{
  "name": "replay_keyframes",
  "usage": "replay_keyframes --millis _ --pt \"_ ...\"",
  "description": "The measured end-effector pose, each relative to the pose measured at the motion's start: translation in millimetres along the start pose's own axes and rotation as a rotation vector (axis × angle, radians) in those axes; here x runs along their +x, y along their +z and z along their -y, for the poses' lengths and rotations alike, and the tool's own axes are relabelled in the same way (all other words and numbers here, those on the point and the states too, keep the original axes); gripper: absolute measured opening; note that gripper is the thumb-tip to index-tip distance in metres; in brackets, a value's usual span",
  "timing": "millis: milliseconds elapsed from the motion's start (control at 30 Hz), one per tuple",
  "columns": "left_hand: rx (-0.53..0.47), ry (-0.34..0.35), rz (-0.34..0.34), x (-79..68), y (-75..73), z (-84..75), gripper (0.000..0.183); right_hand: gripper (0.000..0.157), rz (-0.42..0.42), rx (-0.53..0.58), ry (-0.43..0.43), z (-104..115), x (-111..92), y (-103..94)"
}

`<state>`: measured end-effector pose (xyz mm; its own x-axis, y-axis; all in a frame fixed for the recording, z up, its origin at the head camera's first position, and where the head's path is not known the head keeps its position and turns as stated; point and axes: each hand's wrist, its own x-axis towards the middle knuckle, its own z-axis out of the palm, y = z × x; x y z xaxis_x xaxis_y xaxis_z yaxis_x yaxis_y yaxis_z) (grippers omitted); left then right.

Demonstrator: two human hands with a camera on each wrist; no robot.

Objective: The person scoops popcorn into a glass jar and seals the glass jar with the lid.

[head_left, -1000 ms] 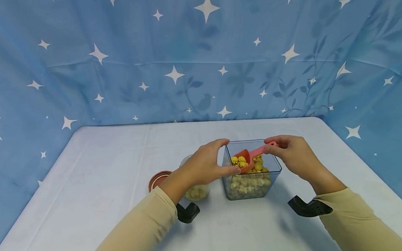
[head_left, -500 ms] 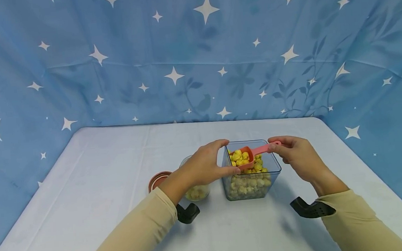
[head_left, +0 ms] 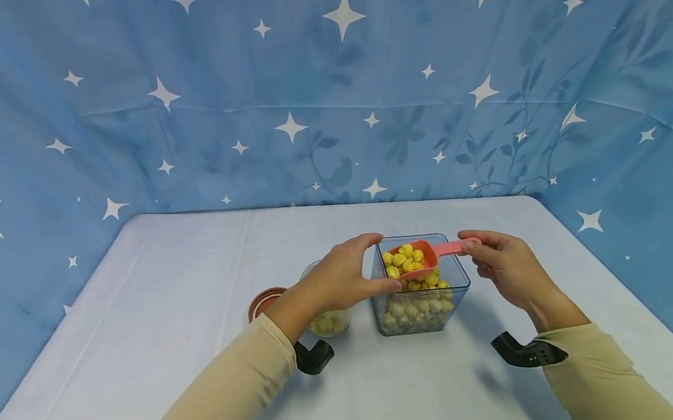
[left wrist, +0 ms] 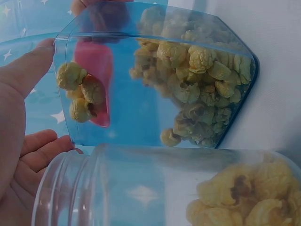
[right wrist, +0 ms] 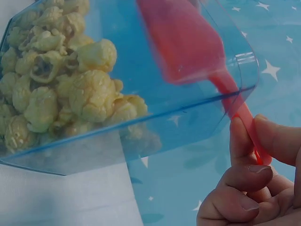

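Observation:
A clear square plastic box (head_left: 459,278) stands on the table, part filled with yellow popcorn (right wrist: 42,94). My left hand (head_left: 342,279) grips its left side by the rim, thumb at the near corner and fingers at the far one. With thumb and fingertips, my right hand (head_left: 503,263) pinches the end of a pink scoop's handle at the box's right side. The scoop (head_left: 428,259) lies level with the box's upper part, its bowl heaped with popcorn pieces. In the left wrist view the scoop (left wrist: 104,89) shows through the box wall, above the remaining popcorn.
Left of the box, partly behind my left wrist, stands a clear jar (left wrist: 129,183) with some popcorn at its bottom. A reddish-brown round lid (head_left: 263,301) lies beside it. White cloth (head_left: 172,302) covers the table; a blue starry curtain (head_left: 231,80) hangs behind.
My right hand has drawn the scoop rightward and up out of the popcorn, its bowl now fuller and more level. My left hand keeps its place on the box.

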<state>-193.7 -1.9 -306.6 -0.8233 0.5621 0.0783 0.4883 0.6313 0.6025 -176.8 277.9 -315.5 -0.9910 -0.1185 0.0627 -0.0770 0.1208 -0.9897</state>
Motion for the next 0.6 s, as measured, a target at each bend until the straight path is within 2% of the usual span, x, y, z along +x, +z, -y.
replay_keyframes --millis 133,600 --pt "0.002 -0.001 -0.001 -0.3 0.0 -0.2 0.083 0.023 0.011 0.043 -0.001 0.2 -1.0 0.6" --pt "0.001 0.005 -0.007 -0.4 -0.2 -0.1 0.083 0.025 -0.016 0.099 0.010 -3.7 -0.2 -1.5"
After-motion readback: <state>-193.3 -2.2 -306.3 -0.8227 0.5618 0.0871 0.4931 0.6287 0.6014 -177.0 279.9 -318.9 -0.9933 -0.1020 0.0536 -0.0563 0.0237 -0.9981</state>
